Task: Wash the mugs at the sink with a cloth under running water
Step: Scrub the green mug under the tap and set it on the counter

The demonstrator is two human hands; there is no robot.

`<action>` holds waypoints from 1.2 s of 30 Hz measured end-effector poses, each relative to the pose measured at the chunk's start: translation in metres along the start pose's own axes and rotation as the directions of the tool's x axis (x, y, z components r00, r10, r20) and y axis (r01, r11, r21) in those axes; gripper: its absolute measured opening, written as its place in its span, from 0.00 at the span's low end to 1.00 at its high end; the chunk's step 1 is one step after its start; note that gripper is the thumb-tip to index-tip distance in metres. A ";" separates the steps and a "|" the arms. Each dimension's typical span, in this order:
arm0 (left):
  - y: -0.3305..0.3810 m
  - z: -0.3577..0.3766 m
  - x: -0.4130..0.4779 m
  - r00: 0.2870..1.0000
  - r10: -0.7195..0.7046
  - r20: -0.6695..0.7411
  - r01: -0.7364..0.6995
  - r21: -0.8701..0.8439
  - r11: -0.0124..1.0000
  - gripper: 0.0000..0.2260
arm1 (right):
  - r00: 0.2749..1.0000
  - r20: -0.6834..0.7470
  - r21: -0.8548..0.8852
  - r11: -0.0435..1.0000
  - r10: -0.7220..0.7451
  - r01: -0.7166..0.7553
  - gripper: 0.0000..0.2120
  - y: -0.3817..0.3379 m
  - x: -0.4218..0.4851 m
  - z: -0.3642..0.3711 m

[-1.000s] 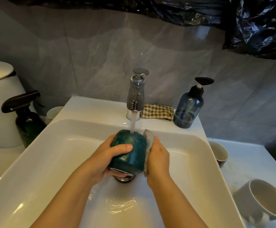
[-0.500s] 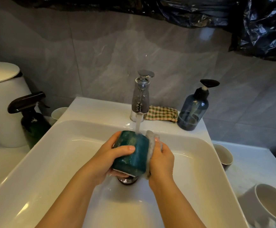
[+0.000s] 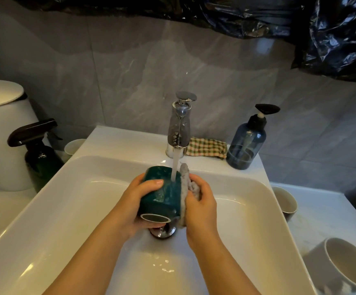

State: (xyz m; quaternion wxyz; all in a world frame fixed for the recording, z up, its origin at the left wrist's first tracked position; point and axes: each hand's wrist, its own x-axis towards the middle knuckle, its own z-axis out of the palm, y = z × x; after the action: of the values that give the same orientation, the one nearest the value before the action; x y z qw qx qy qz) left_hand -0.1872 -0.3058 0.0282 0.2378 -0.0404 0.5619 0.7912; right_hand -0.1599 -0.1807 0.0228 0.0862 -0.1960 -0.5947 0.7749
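left hand [image 3: 136, 202]: in from 7 o'clock, fingers curled round the green mug [image 3: 162, 199], thumb across its upper side.
right hand [image 3: 203, 206]: in from 5 o'clock, fingers curled, pressing the grey cloth [image 3: 186, 184] against the mug's 3 o'clock side.
green mug: tipped on its side over the middle of the sink [image 3: 247, 209], under the faucet [image 3: 180, 126] stream.

Dim warm light, soft glare on sink [image 3: 258, 209] and black plastic sheet [image 3: 332, 39], wide-angle curvature at edges.
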 end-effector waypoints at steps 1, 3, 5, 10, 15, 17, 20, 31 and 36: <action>-0.001 0.001 0.000 1.000 -0.001 -0.031 0.000 -0.043 0.999 0.31 | 1.000 0.007 0.000 1.000 -0.002 0.002 0.10 0.001 0.000 0.001; -0.002 0.001 0.000 0.998 0.022 -0.057 -0.024 -0.030 0.999 0.30 | 1.000 -0.022 -0.009 1.000 0.012 -0.012 0.11 0.001 0.001 0.001; 0.000 0.002 0.000 0.998 0.059 -0.027 -0.058 0.038 0.998 0.27 | 0.996 -0.071 -0.021 0.999 0.044 -0.046 0.11 0.003 0.005 -0.003; 0.000 0.001 0.001 0.994 0.077 0.082 -0.087 0.117 0.989 0.25 | 0.984 -0.113 0.081 0.988 0.139 -0.131 0.12 -0.001 0.010 -0.004; -0.007 0.005 0.003 0.997 0.077 0.023 -0.078 0.024 0.997 0.27 | 0.977 0.044 0.334 0.918 0.211 -0.213 0.06 -0.004 0.006 -0.006; -0.010 0.007 0.004 0.990 0.127 -0.059 -0.129 -0.021 0.991 0.26 | 0.970 0.101 0.361 0.900 0.223 -0.245 0.07 -0.004 0.005 -0.004; -0.009 0.008 0.005 0.968 0.195 -0.160 -0.204 -0.043 0.978 0.30 | 0.960 0.137 0.373 0.885 0.244 -0.278 0.14 -0.001 0.003 -0.001; -0.013 0.010 0.006 0.986 0.165 -0.038 -0.163 0.049 0.985 0.27 | 0.995 -0.078 -0.003 0.998 0.056 -0.056 0.03 -0.007 0.006 -0.011; -0.011 0.008 0.007 0.971 0.213 -0.105 -0.210 0.043 0.977 0.27 | 0.952 0.166 0.366 0.880 0.259 -0.303 0.10 -0.006 0.007 -0.011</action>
State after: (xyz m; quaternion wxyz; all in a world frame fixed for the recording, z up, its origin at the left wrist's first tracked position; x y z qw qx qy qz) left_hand -0.1872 -0.2936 0.0188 0.1217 -0.0195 0.5878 0.7996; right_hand -0.1621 -0.1671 0.0251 -0.0238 -0.2155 -0.3992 0.8909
